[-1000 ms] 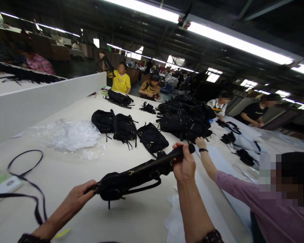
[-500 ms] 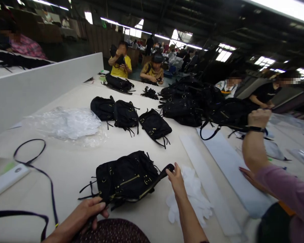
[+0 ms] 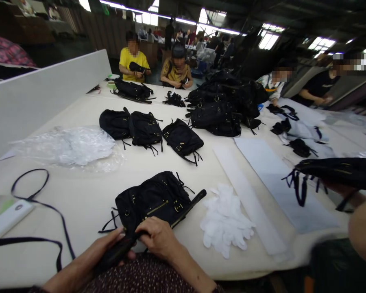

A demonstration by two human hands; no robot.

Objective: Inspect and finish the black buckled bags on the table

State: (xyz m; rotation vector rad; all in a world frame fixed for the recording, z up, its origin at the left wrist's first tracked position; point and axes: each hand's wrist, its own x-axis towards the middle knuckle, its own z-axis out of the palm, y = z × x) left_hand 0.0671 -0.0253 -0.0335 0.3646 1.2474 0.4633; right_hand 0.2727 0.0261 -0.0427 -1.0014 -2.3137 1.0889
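Note:
A black backpack [image 3: 154, 199] with gold zips and buckles lies on the table right in front of me. One of its padded straps [image 3: 117, 253] reaches off the near edge toward my lap. My left hand [image 3: 110, 246] is wrapped round this strap from the left. Beside it, my right hand [image 3: 157, 236] bends its fingers over the strap where it meets the bag; the fingertips are partly hidden. Another strap [image 3: 195, 201] sticks out to the right, untouched. White gloves [image 3: 227, 219] lie in a heap right of the bag.
Several black bags [image 3: 183, 140] and a larger pile [image 3: 222, 101] lie farther back. Clear plastic bags [image 3: 70, 146] and a black cord [image 3: 53, 207] are on the left. Pale strips [image 3: 280, 183] lie on the right, where a co-worker's arm holds another black bag [image 3: 338, 171]. People sit opposite.
My right hand has left the right-hand strap and come across to the near-left strap beside my left hand. The co-worker's arm has lowered, and a black bag is now at the right.

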